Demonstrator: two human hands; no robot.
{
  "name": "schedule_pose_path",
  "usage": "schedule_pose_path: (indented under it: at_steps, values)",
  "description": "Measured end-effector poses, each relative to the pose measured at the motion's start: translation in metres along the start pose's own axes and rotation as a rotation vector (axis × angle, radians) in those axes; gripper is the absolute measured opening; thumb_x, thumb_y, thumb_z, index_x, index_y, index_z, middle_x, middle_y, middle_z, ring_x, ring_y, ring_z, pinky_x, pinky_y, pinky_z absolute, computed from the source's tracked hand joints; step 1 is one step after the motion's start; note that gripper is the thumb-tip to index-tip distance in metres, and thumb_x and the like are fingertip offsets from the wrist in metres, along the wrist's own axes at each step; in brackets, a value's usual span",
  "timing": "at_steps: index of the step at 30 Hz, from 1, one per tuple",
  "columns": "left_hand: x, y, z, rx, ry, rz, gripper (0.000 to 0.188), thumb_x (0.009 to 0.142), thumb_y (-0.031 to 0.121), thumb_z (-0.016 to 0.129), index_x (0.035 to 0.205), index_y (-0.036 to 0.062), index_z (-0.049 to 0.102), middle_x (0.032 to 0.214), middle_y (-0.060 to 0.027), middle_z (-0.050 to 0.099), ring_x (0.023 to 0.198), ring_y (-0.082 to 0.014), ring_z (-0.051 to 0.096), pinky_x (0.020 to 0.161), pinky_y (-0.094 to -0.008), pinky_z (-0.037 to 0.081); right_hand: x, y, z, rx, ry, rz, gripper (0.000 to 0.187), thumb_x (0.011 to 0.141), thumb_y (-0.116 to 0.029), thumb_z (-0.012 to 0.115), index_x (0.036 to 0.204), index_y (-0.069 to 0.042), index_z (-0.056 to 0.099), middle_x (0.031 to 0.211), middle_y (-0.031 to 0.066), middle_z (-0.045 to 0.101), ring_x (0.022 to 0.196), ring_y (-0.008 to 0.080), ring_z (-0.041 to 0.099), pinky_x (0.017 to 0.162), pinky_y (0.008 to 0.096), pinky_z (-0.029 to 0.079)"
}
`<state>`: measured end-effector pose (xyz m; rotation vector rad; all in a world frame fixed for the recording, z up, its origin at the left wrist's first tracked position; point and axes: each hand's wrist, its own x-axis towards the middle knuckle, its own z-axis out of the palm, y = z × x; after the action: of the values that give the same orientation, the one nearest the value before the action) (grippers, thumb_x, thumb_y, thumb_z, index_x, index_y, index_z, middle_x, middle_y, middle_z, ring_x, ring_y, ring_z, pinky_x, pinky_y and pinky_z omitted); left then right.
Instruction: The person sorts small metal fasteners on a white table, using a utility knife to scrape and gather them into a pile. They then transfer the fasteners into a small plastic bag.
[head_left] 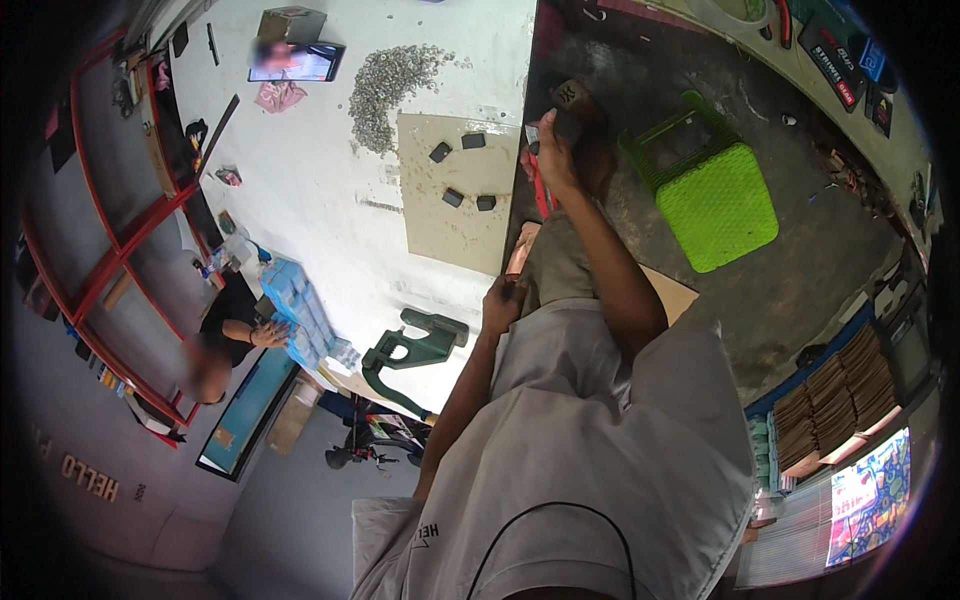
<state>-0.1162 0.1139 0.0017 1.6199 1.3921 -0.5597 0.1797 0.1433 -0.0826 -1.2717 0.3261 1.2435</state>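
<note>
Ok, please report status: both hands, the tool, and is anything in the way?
Right hand holding red tool, beside the table. Left hand nearer the body, grip unclear. Black blocks on the board, clear of both hands.

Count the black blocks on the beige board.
4: the upper-left block, the upper-right block, the lower-left block and the lower-right block, all apart on the beige board. None there looks hidden.
</note>
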Motion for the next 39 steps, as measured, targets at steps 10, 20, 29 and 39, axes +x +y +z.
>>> schedule_pose_path:
  at_steps: [10, 20, 29, 39]
  values:
    - [-0.003, -0.006, 0.007, -0.017, 0.013, 0.011, 0.040, 0.092, 0.035, 0.073, 0.116, 0.0041, 0.069, 0.103, -0.0175, 0.075, 0.097, -0.0315, 0.073, 0.085, -0.0396, 0.054, 0.006, -0.006, 0.003, -0.045, 0.047, 0.004, 0.097, 0.095, -0.084, 0.024, 0.123, 0.003, 0.056, 0.060, 0.0040, 0.054, 0.049, 0.0147, 0.053, 0.045, 0.0317, 0.045]
    - [-0.008, -0.002, 0.012, -0.069, 0.000, -0.002, 0.039, 0.092, 0.034, 0.074, 0.114, 0.0030, 0.068, 0.103, -0.0171, 0.075, 0.096, -0.0285, 0.073, 0.084, -0.0392, 0.054, 0.007, -0.004, 0.005, -0.154, 0.071, 0.001, 0.092, 0.097, -0.081, 0.022, 0.126, -0.001, 0.056, 0.061, 0.0041, 0.053, 0.048, 0.0151, 0.052, 0.043, 0.0313, 0.045]
    - [-0.006, -0.011, 0.013, -0.010, 0.007, -0.040, 0.040, 0.092, 0.033, 0.074, 0.118, 0.0034, 0.069, 0.104, -0.0179, 0.075, 0.098, -0.0292, 0.073, 0.085, -0.0385, 0.055, 0.017, -0.032, 0.006, -0.164, 0.117, -0.081, 0.085, 0.099, -0.079, 0.018, 0.108, -0.002, 0.053, 0.059, 0.0041, 0.052, 0.046, 0.0149, 0.051, 0.043, 0.0310, 0.045]
    - [-0.007, -0.008, 0.014, -0.028, -0.030, -0.065, 0.048, 0.093, 0.040, 0.075, 0.123, 0.0030, 0.068, 0.111, -0.0191, 0.074, 0.105, -0.0285, 0.071, 0.090, -0.0393, 0.054, 0.013, -0.038, 0.010, -0.360, 0.137, -0.013, 0.100, 0.097, -0.080, 0.012, 0.130, 0.001, 0.059, 0.072, 0.0128, 0.062, 0.057, 0.0221, 0.062, 0.052, 0.0375, 0.052]
